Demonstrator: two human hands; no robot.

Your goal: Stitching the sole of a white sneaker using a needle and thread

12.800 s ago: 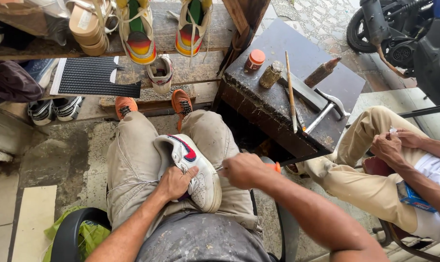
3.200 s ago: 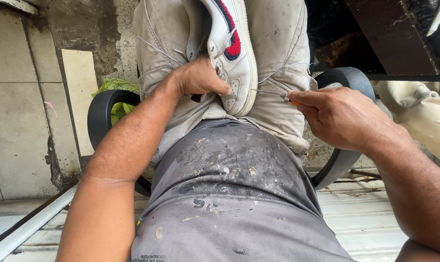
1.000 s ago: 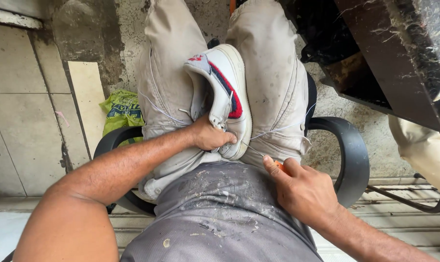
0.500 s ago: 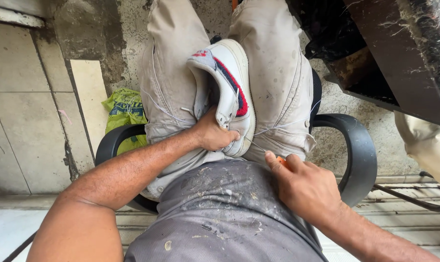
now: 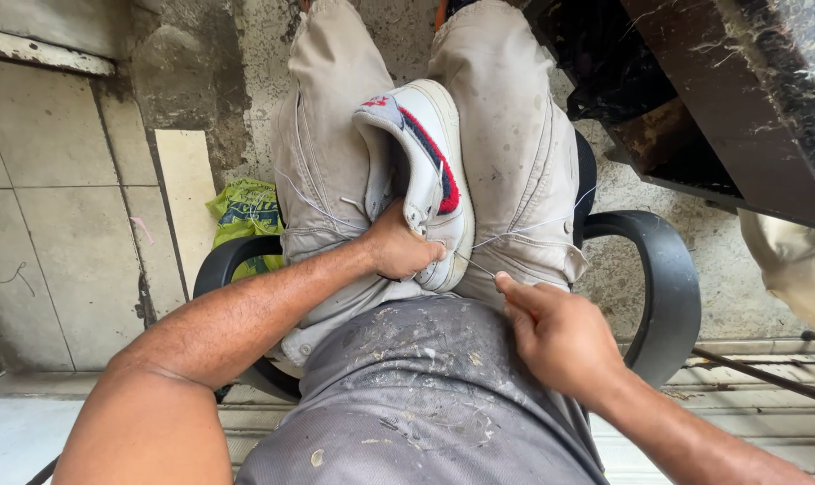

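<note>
A white leather sneaker with a red and navy side stripe (image 5: pixel 430 171) lies on its side between the seated person's thighs, its heel gripped by the closed left hand (image 5: pixel 398 251). The right hand (image 5: pixel 556 337), fingers pinched shut on a thin pale thread (image 5: pixel 533 224) running to the sole, sits at the lap, barely shifted from half a second ago. The black plastic chair arm (image 5: pixel 673 287) and green bag (image 5: pixel 246 211) frame the scene as before.

Street-side shoe repair stall, worn sneaker (image 5: pixel 425 171) on lap, stained workbench (image 5: pixel 731 99), rough concrete floor (image 5: pixel 201 81)
</note>
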